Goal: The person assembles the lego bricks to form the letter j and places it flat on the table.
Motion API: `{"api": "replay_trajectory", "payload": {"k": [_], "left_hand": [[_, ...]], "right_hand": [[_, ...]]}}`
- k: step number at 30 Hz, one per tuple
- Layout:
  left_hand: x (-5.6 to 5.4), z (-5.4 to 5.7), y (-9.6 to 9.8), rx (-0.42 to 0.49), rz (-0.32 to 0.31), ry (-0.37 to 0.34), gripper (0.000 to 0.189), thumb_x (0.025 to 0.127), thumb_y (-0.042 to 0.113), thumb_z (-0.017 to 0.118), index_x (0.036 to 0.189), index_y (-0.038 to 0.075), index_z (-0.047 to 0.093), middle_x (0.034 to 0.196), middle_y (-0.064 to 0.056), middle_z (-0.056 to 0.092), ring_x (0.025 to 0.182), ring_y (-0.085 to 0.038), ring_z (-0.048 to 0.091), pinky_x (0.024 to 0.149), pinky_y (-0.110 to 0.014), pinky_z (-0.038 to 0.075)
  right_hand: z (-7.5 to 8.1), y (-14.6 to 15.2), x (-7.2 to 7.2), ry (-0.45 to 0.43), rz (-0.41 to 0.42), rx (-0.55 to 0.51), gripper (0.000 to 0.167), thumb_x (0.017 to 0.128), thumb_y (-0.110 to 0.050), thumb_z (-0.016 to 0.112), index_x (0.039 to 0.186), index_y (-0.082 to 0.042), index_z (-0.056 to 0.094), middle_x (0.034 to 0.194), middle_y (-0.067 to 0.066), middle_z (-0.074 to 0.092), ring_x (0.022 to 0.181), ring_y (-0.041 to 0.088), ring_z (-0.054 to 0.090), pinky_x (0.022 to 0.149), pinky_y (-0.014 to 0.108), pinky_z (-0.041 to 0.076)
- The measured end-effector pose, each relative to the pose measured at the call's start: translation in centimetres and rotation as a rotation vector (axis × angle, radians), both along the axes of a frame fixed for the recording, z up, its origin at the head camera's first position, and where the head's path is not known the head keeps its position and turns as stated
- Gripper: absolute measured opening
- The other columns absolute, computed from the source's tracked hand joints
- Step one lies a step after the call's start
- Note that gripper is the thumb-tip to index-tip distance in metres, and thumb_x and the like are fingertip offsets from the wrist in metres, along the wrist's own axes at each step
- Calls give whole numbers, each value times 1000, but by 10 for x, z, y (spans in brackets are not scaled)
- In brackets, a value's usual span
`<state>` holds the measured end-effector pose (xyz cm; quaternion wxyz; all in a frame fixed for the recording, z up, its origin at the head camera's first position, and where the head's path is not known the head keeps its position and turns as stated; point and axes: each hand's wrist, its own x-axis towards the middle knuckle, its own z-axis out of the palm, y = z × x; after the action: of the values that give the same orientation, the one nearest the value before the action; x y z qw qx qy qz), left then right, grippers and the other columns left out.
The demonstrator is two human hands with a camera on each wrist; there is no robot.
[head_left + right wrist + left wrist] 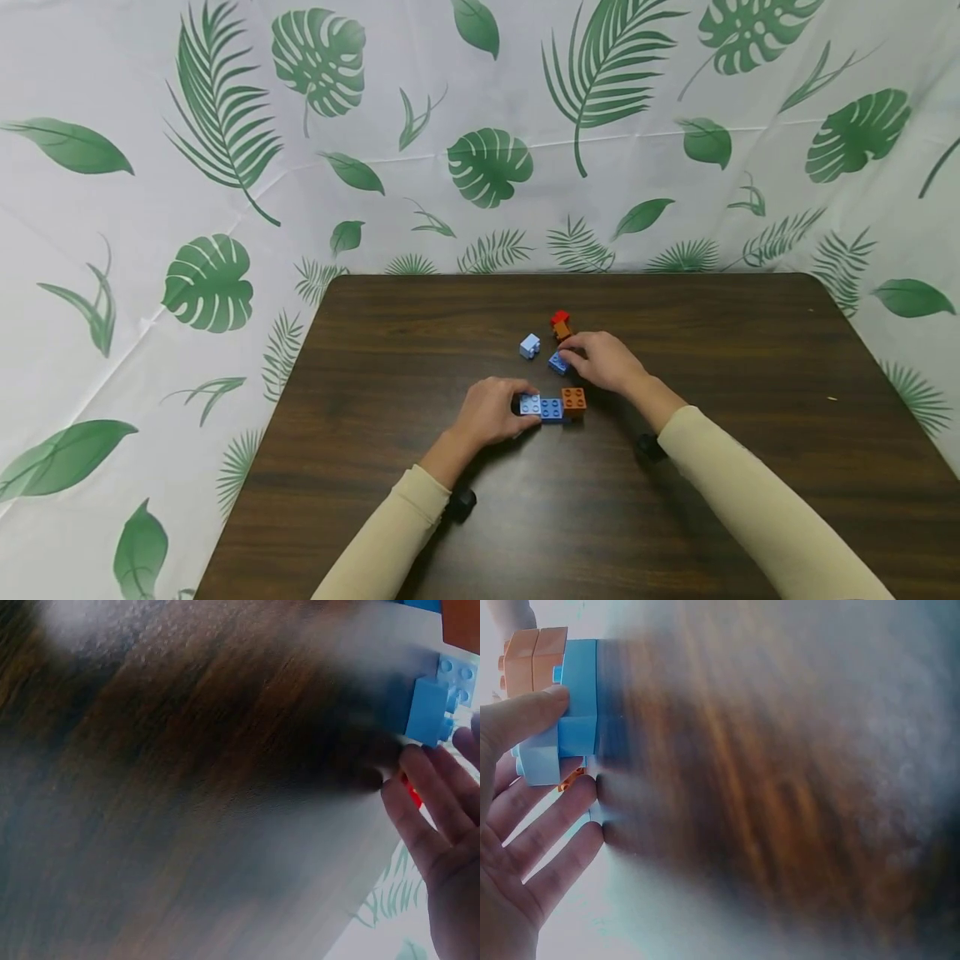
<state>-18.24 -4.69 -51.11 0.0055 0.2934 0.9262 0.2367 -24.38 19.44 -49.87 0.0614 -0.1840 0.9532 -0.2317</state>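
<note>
In the head view, my left hand [491, 412] pinches the left end of a row of toy building bricks. A light blue brick [530, 404] at that end sits next to a blue brick [551, 408], with an orange brick [573, 400] on the right. The left wrist view shows my thumb [536, 716] against the row. My right hand [603, 362] reaches over a loose blue brick [557, 362], fingertips close beside it. In the right wrist view this blue brick [427, 712] stands studs up on the table, and the fingers are not closed round it.
A loose light blue brick [529, 346] lies on its side to the left of my right hand. Behind that hand are a small orange brick [562, 331] and a red brick [559, 317]. The dark wooden table [420, 333] ends at a leaf-patterned cloth [420, 192].
</note>
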Motion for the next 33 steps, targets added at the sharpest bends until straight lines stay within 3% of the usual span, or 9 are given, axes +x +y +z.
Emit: {"api": "replay_trajectory", "payload": {"k": [7,19,33], "left_hand": [[-1,1,1,8,-1,1,36,79,44,80,107,23,75,95,9,71,73,-4,54,67,-27,46],[-1,0,1,18,-7,24,35,78,44,81,107,24,75,94,11,70,72,-3,55,67,-27,46],[2,-2,0,35,3,19,34,78,44,81,105,25,75,84,14,66,67,-5,50,61,-24,41]], "right_hand": [[3,-3,3,-12,22,52,40,86,-34,76,121,-14,70,119,8,67,108,28,62,93,52,46],[10,3,9,48,38,-32,33,89,-31,73,119,-16,71,113,3,69,98,21,63,86,47,50],[56,13,43,48,171,-151,30,91,-25,72,120,-16,69,113,-2,68,96,16,64,84,41,53]]}}
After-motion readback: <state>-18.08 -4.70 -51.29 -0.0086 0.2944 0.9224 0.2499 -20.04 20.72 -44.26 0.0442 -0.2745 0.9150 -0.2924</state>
